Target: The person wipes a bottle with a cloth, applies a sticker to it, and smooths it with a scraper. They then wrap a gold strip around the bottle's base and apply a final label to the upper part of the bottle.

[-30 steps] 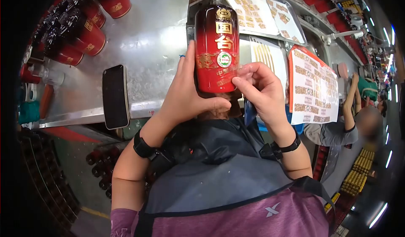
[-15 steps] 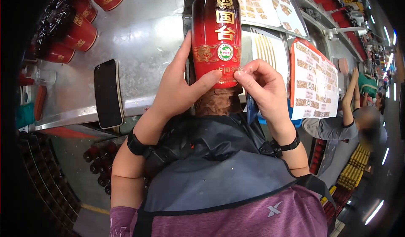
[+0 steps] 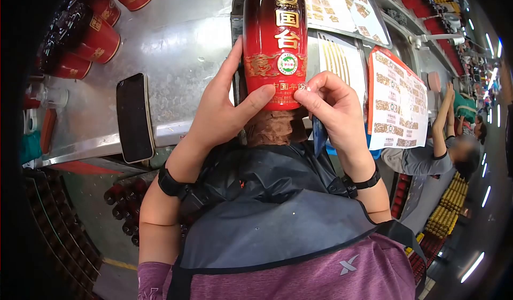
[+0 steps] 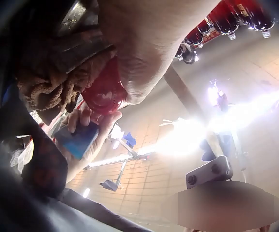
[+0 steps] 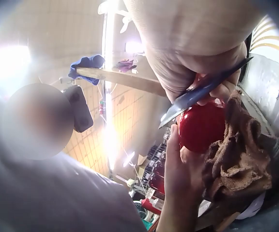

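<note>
Left hand (image 3: pixel 216 113) clasps the bottle (image 3: pixel 275 38), long fingers along its left side and thumb bent over the lower front, by the start of the gold lettering (image 3: pixel 286 86). The right hand (image 3: pixel 341 110) is mostly closed, thumb and forefinger tips brought together at the bottle's lower right edge, where the lettering ends; a blue blade (image 5: pixel 202 91) is tucked in its fingers. Whether those tips pinch a film or only press the surface, I cannot tell.

The bottle lies on its back over the bench, neck pointing away, base towards the apron and just by the brown cloth (image 3: pixel 270 129).

This looks like setting a thin print onto a curved side, so the left hand should steady the glass, its thumb bearing lightly near the start of the line so that end does not creep. The right fingertips would do best with small, even strokes outward round the curve, level with the base rim, chasing out any wrinkle before bearing down. Too much push could skew the line or tear it. The blade's edge wants to be well off the finished gold band (image 3: pixel 259 65).
</note>
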A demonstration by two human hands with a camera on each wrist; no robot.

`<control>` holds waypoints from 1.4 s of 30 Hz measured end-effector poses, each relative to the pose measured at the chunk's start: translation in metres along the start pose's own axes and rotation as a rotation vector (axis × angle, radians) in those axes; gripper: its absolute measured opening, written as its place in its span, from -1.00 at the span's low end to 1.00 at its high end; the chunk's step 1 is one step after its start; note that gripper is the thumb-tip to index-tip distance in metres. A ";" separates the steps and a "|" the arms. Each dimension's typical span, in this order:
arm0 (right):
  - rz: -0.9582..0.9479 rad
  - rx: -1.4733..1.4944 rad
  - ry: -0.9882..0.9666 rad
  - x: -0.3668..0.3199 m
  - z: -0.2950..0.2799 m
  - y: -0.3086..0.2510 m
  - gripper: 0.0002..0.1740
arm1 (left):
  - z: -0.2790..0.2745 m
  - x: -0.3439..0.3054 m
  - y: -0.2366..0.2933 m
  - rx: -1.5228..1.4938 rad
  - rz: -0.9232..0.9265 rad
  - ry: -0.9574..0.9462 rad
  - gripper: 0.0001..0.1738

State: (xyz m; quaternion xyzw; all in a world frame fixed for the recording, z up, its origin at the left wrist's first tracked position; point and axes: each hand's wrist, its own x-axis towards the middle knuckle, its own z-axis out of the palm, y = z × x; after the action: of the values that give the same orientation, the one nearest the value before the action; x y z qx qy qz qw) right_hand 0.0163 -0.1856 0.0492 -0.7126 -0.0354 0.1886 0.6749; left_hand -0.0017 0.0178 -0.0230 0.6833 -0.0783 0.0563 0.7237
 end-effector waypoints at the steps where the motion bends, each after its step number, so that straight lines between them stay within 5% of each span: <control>1: 0.017 0.028 0.001 0.000 0.000 -0.001 -0.87 | 0.000 0.000 -0.001 -0.002 0.003 -0.005 0.03; 17: 0.012 0.027 0.020 0.000 0.003 -0.001 -0.87 | 0.001 -0.001 -0.003 -0.068 -0.011 0.004 0.06; 31: -0.005 0.025 0.018 0.001 0.003 0.001 -0.86 | 0.000 -0.001 -0.008 -0.161 -0.030 0.015 -0.10; 42: -0.012 0.054 0.011 0.001 0.003 0.003 -0.87 | 0.003 0.000 -0.008 -0.128 -0.029 0.045 0.01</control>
State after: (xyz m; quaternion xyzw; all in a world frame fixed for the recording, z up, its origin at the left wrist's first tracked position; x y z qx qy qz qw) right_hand 0.0159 -0.1829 0.0459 -0.6950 -0.0311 0.1814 0.6951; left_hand -0.0006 0.0148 -0.0307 0.6353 -0.0552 0.0560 0.7683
